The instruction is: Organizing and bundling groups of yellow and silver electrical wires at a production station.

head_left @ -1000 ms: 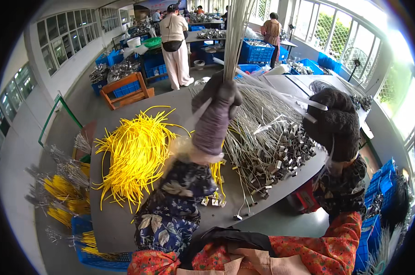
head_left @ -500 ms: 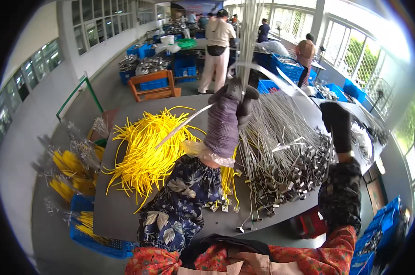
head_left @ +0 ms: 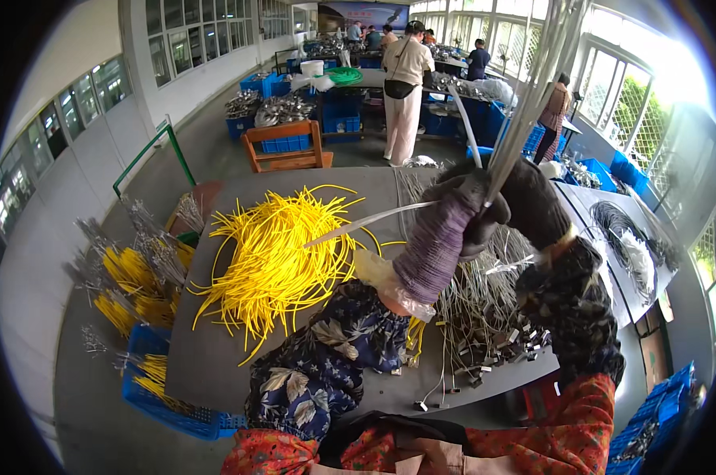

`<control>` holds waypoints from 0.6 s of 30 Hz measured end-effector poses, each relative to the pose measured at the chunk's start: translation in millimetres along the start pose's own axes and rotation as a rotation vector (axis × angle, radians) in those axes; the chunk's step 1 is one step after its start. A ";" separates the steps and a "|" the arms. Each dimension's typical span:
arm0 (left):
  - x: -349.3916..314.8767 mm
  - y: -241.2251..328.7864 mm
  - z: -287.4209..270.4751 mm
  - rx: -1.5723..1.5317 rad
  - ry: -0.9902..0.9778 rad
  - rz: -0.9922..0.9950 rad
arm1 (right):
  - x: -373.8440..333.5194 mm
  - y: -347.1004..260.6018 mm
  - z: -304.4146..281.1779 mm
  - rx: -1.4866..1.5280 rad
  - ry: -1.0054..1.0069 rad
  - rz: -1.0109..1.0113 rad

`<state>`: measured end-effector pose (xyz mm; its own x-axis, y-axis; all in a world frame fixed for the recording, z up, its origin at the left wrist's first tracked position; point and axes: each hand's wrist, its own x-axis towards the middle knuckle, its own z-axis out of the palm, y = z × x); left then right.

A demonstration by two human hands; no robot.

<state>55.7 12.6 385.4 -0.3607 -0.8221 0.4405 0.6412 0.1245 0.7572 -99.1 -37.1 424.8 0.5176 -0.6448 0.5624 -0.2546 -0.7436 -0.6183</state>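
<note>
My left hand (head_left: 437,245), in a purple and dark knitted glove, is closed round a bundle of thin grey wires (head_left: 528,111) that rises up and to the right. A pale flat strip (head_left: 366,224) sticks out leftward from the grip, and another pale length (head_left: 465,127) stands up beside the bundle. Against the bundle's right side is my right hand (head_left: 538,206) in a dark glove; its fingertips are hidden. Beneath the hands lie loose grey wires (head_left: 484,285) with small dark and silver end blocks (head_left: 516,340). Left of them is a heap of yellow strands (head_left: 275,261).
A dark table (head_left: 208,348) bears the heaps. Blue crates (head_left: 148,348) with yellow-and-grey bundles stand at its left; another blue crate (head_left: 659,419) is low at the right. Beyond are a wooden chair (head_left: 287,146), a person (head_left: 405,71) and a side table (head_left: 611,229) with coiled wires.
My right hand has moved left and up from over the right side of the table to the bundle. The bundle now leans to the right, still in my left hand.
</note>
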 end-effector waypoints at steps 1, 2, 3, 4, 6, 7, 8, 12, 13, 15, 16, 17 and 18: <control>-0.3 -0.1 1.3 0.014 -0.001 -0.012 | 7.8 -10.0 4.0 -0.349 -0.033 -0.299; 0.8 -2.5 1.1 0.006 -0.009 -0.056 | 11.4 -20.8 1.1 -0.361 -0.030 -0.295; 2.0 -3.9 1.9 -0.001 -0.019 -0.056 | 14.5 -31.1 -1.9 -0.563 0.048 -0.386; 1.2 -3.6 1.0 -0.018 -0.003 -0.037 | 17.1 -39.1 -1.3 -0.752 0.125 -0.482; -0.2 -3.2 -3.7 -0.040 0.016 -0.020 | 8.7 -48.9 -5.2 -0.582 0.162 -0.287; -4.8 3.2 -6.5 -0.055 0.062 -0.005 | 6.4 -54.1 -5.7 -0.397 0.195 -0.108; -9.9 10.0 -9.7 -0.069 0.111 0.010 | 5.7 -56.0 -7.3 -0.299 0.193 -0.124; -12.0 14.3 -21.7 -0.041 0.028 -0.028 | -14.5 -43.7 -13.2 -0.035 0.276 0.000; -1.8 10.0 -16.1 -0.071 -0.007 -0.041 | -24.1 -51.9 -19.6 -0.075 0.294 0.020; 20.2 6.6 -0.2 -0.294 0.028 -0.118 | -44.8 -77.2 -25.3 -0.328 0.311 0.028; 17.4 17.4 -10.6 -0.388 0.015 -0.097 | -39.1 -77.3 -9.8 -0.486 0.288 -0.057; 16.8 19.8 -22.2 -0.367 0.047 -0.087 | -33.9 -78.0 2.2 -0.450 0.277 -0.069; 17.5 16.7 -35.5 -0.444 0.070 -0.132 | -29.2 -78.5 13.0 -0.558 0.273 -0.295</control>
<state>84.2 -19.5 388.7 -0.4217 -0.8523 0.3094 0.8262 -0.2207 0.5183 -83.6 42.4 449.8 0.4239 -0.3687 0.8272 -0.5552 -0.8274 -0.0843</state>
